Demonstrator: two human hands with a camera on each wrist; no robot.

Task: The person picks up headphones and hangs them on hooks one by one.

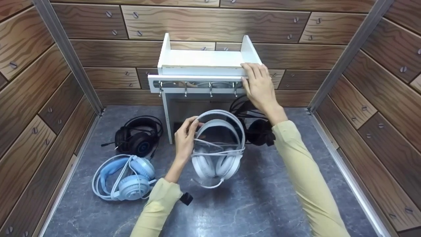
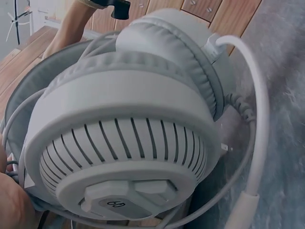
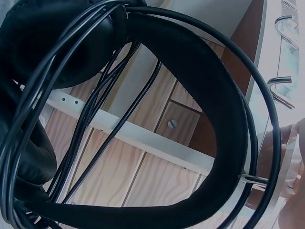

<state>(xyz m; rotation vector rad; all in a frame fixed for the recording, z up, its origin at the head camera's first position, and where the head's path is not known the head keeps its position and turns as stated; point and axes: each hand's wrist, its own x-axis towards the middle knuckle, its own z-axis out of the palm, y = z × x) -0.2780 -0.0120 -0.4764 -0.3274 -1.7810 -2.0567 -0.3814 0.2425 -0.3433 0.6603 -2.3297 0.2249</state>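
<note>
My left hand pinches the headband of the white headphones at its left side, below the rack's hooks. Their ear cups hang downward with the cable wound across, and fingers show at the left wrist view's edge. My right hand rests on the right corner of the white rack, fingers on top and thumb near the hook rail. Black headphones are below it; in the right wrist view their headband hangs on a metal hook.
Blue headphones lie at the left on the grey surface, with another black pair behind them. Several hooks line the rack's front rail. Wood-patterned walls enclose the back and sides.
</note>
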